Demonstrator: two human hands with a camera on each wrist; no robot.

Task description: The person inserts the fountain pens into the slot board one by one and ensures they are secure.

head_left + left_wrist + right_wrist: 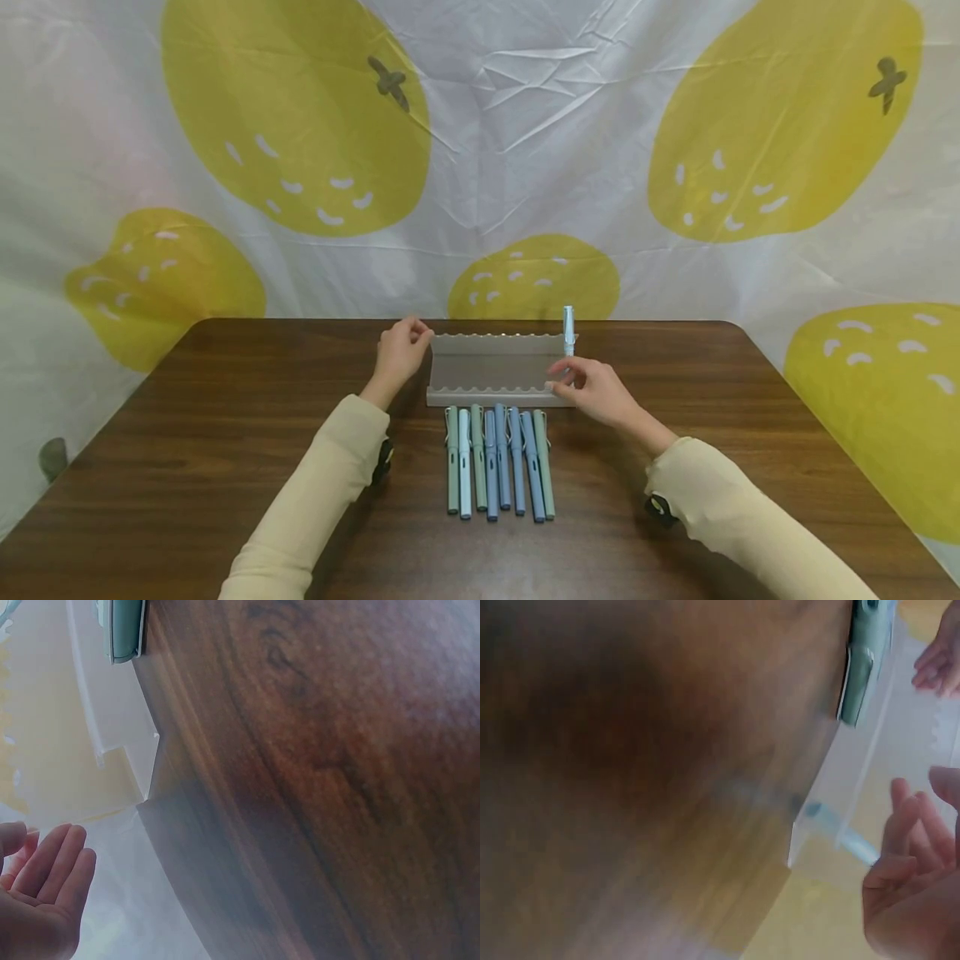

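A clear pen tray [487, 398] with scalloped front and back edges stands on the table. At its right end a light blue pen [568, 329] rests in the tray, its clipped cap reaching past the back edge. My right hand [596, 392] hovers over that end, thumb and fingers apart; in the right wrist view the hand [919, 877] pinches nothing. My left hand [400, 354] is at the tray's back left corner. In the left wrist view its fingers [56, 870] are fairly straight; whether they touch the tray cannot be told.
In front of the tray several capped pens lie side by side: green [453, 462], light blue [465, 467] and blue [491, 471]. All rest on the brown wooden table [300, 358]. A white cloth with yellow fruit prints [480, 167] hangs behind the table.
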